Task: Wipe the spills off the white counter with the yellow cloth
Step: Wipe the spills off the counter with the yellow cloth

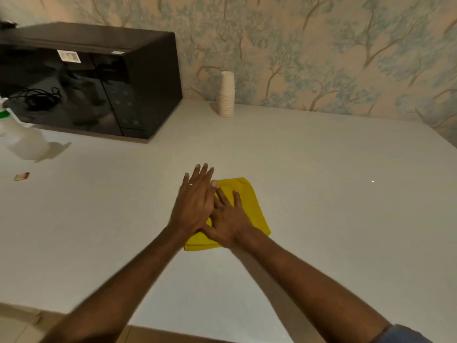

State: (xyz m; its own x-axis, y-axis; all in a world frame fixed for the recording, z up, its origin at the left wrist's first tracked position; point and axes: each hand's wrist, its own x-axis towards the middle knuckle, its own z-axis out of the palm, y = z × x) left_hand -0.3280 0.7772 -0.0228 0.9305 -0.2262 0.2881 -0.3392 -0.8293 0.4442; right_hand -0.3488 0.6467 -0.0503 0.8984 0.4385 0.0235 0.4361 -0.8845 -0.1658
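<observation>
A folded yellow cloth (251, 206) lies flat on the white counter (333, 194), near its middle. My right hand (228, 219) rests palm down on the cloth with its fingers spread. My left hand (195, 199) lies flat too, overlapping the fingers of the right hand, with its fingertips reaching past the cloth's left edge onto the counter. Neither hand curls around the cloth. The cloth's left part is hidden under both hands. I cannot make out any spill on the counter.
A black microwave (99, 82) stands at the back left against the wallpapered wall. A translucent spray bottle (22, 142) stands at the left edge, with a small brown scrap (21, 176) in front of it. A stack of paper cups (227, 95) stands by the wall.
</observation>
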